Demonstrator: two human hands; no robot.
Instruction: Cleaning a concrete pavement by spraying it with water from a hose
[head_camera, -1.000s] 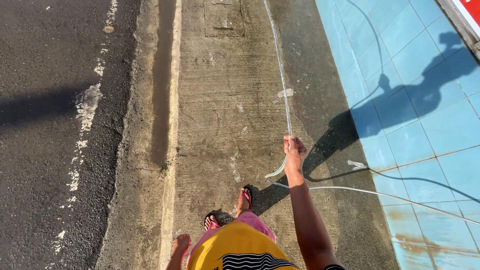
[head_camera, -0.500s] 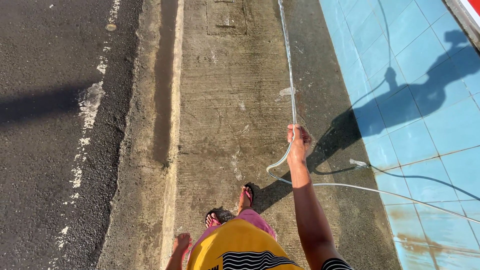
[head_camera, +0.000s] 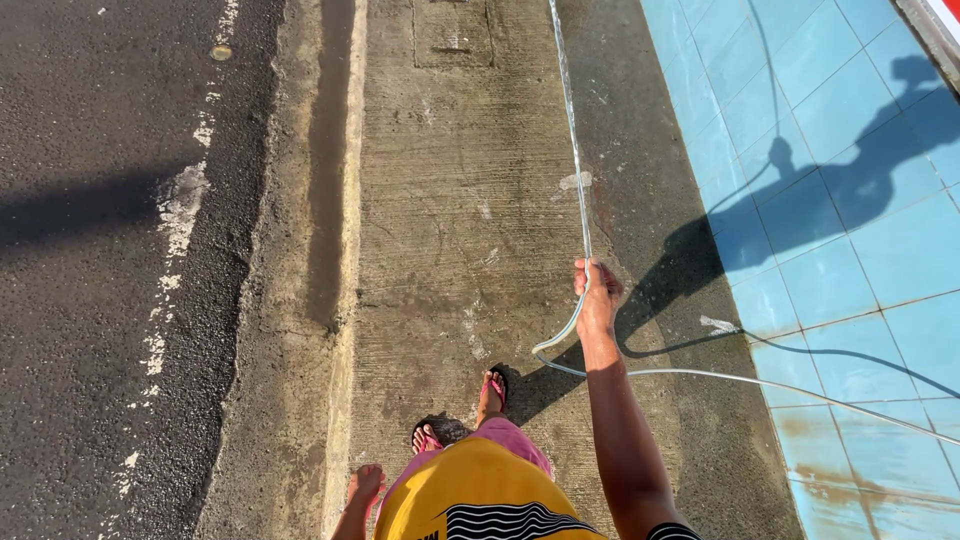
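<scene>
My right hand (head_camera: 597, 295) is stretched forward over the concrete walkway (head_camera: 470, 230), closed around a thin clear hose (head_camera: 575, 170). The hose runs from the top of the view down to my fist, loops below it, and trails off right across the blue tiles (head_camera: 850, 250). My left hand (head_camera: 364, 485) hangs low at my side near the bottom edge, fingers loose, with nothing in it. My feet in pink sandals (head_camera: 492, 388) stand on the concrete below the hose loop.
A shallow concrete gutter (head_camera: 325, 200) separates the walkway from the dark asphalt road (head_camera: 100, 250) on the left. My shadow (head_camera: 800, 200) falls across the tiles at right. Small white scraps (head_camera: 718, 324) lie on the walkway.
I have stepped forward along the walkway. My right hand has kept its hold on the hose and shifted slightly right and up in view.
</scene>
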